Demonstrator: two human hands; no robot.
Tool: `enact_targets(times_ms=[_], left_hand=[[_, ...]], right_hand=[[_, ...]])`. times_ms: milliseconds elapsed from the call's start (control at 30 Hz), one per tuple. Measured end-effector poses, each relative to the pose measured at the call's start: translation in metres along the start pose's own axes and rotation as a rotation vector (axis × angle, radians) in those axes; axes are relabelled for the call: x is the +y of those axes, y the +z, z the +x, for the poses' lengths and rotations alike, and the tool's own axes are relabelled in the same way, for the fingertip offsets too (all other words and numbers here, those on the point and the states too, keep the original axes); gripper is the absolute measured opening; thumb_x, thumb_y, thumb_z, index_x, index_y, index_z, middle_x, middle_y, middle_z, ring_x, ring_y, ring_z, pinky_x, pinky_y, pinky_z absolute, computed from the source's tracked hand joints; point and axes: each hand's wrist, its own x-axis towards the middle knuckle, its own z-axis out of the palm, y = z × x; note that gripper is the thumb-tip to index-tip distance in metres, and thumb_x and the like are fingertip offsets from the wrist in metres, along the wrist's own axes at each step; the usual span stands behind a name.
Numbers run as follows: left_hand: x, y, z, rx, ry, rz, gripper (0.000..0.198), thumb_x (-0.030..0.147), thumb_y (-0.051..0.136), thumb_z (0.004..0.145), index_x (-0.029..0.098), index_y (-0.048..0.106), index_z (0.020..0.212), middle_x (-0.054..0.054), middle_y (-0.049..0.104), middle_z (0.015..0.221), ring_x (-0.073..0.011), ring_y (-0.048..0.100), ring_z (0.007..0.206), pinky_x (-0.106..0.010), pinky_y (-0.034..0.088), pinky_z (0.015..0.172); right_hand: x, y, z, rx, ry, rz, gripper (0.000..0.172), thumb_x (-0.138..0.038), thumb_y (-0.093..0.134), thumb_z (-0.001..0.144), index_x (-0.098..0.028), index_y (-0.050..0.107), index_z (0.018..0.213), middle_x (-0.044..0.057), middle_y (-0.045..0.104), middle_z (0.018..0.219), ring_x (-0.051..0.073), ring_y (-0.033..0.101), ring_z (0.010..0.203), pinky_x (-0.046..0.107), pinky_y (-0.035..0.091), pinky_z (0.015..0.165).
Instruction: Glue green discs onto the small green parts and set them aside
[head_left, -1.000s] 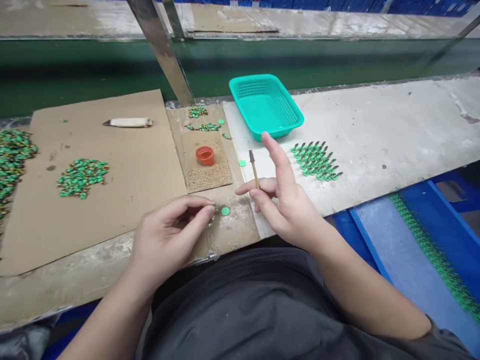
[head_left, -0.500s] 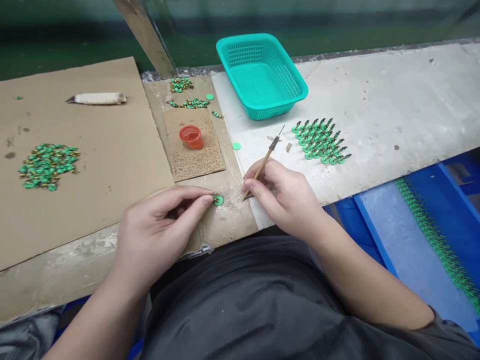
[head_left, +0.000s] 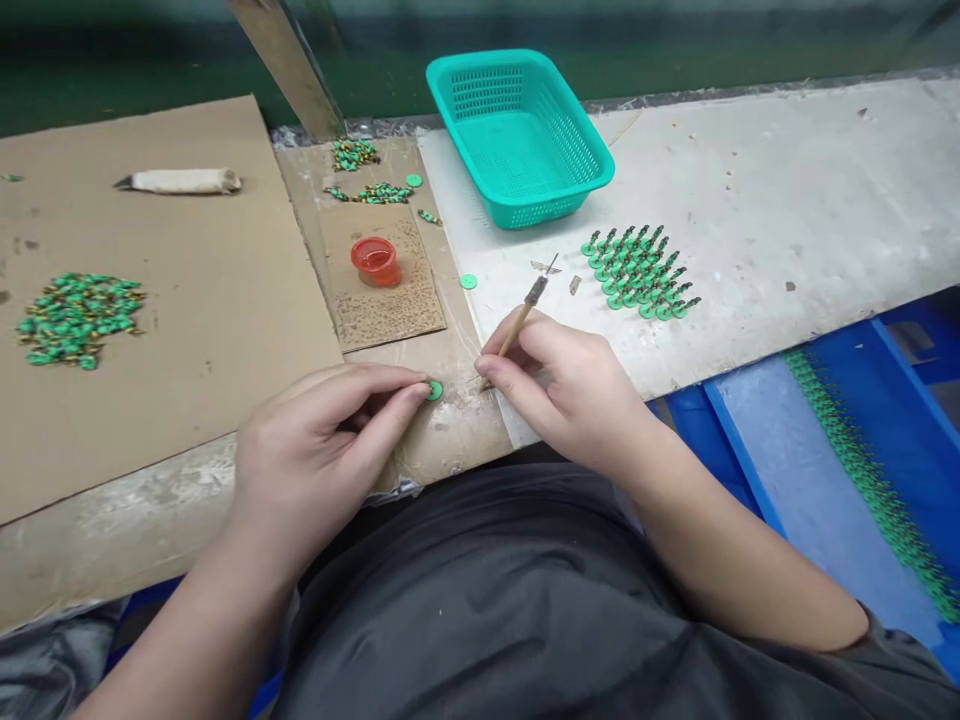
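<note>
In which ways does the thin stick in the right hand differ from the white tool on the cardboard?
The stick is held in the right hand; the white tool lies on the cardboard. The stick is thin and mostly brown; the white tool is thicker. Both are long and have a dark, narrow end.

A teal basket (head_left: 521,150) with perforated sides sits toward the back of the bench (head_left: 161,505). To the left, a white-wrapped tool (head_left: 180,181) with a dark point lies on a large cardboard sheet (head_left: 202,270). A slanting post (head_left: 287,70) meets the back edge near a dark green panel (head_left: 420,30). Lower right, below bench height, is a blue crate (head_left: 874,375).
</note>
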Motion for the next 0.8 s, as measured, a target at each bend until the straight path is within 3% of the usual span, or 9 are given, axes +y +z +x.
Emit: enact_targets(times_ms=[133, 267, 400, 500, 667, 800], left_hand=[[0.001, 0.0, 0.0, -0.015, 0.136, 0.069, 0.011, 0.036, 0.085, 0.115, 0.029, 0.092, 0.112, 0.002, 0.093, 0.107, -0.0164, 0.085, 0.097, -0.026, 0.061, 0.095], [0.006, 0.001, 0.001, -0.007, 0.074, 0.07, 0.02, 0.043, 0.084, 0.116, 0.028, 0.094, 0.107, 0.001, 0.093, 0.106, -0.0171, 0.084, 0.094, -0.027, 0.061, 0.092], [0.009, 0.004, -0.003, 0.02, -0.056, 0.046, 0.025, 0.049, 0.085, 0.115, 0.027, 0.096, 0.107, 0.001, 0.092, 0.105, -0.0161, 0.082, 0.092, -0.028, 0.061, 0.091], [0.007, 0.005, -0.005, 0.024, -0.059, 0.01, 0.023, 0.047, 0.086, 0.115, 0.028, 0.096, 0.11, 0.002, 0.093, 0.108, -0.0152, 0.083, 0.096, -0.027, 0.061, 0.093], [0.0, 0.004, -0.004, 0.032, -0.032, 0.018, 0.025, 0.05, 0.086, 0.115, 0.028, 0.097, 0.109, 0.004, 0.093, 0.105, -0.0139, 0.082, 0.09, -0.027, 0.06, 0.085], [-0.001, 0.005, -0.003, 0.027, 0.015, 0.009, 0.023, 0.048, 0.086, 0.116, 0.029, 0.096, 0.108, 0.006, 0.092, 0.102, -0.0108, 0.082, 0.089, -0.023, 0.057, 0.085]], right_hand=[[-0.005, -0.006, -0.003, -0.032, -0.017, -0.063, 0.027, -0.037, 0.068, 0.124, -0.027, 0.069, 0.099, 0.003, 0.08, 0.103, 0.022, 0.081, 0.094, 0.035, 0.066, 0.089], [-0.009, -0.005, -0.004, -0.02, -0.043, -0.076, 0.022, -0.032, 0.073, 0.123, -0.026, 0.072, 0.102, -0.001, 0.079, 0.101, 0.019, 0.081, 0.093, 0.033, 0.067, 0.093], [-0.003, 0.017, 0.0, 0.13, -0.178, -0.004, 0.024, -0.028, 0.071, 0.125, -0.025, 0.071, 0.102, -0.003, 0.078, 0.105, 0.013, 0.081, 0.097, 0.027, 0.066, 0.097], [0.005, 0.037, 0.007, 0.184, -0.279, 0.026, 0.019, -0.018, 0.069, 0.125, -0.025, 0.068, 0.107, -0.006, 0.08, 0.114, 0.009, 0.082, 0.111, 0.019, 0.063, 0.105], [0.012, 0.051, 0.015, 0.091, -0.208, -0.034, 0.013, -0.014, 0.066, 0.127, -0.025, 0.069, 0.121, -0.004, 0.079, 0.117, 0.008, 0.077, 0.126, 0.014, 0.058, 0.116], [0.008, 0.048, 0.013, 0.035, -0.196, -0.028, 0.011, -0.025, 0.063, 0.131, -0.023, 0.071, 0.124, -0.004, 0.079, 0.117, 0.009, 0.079, 0.118, 0.016, 0.06, 0.112]])
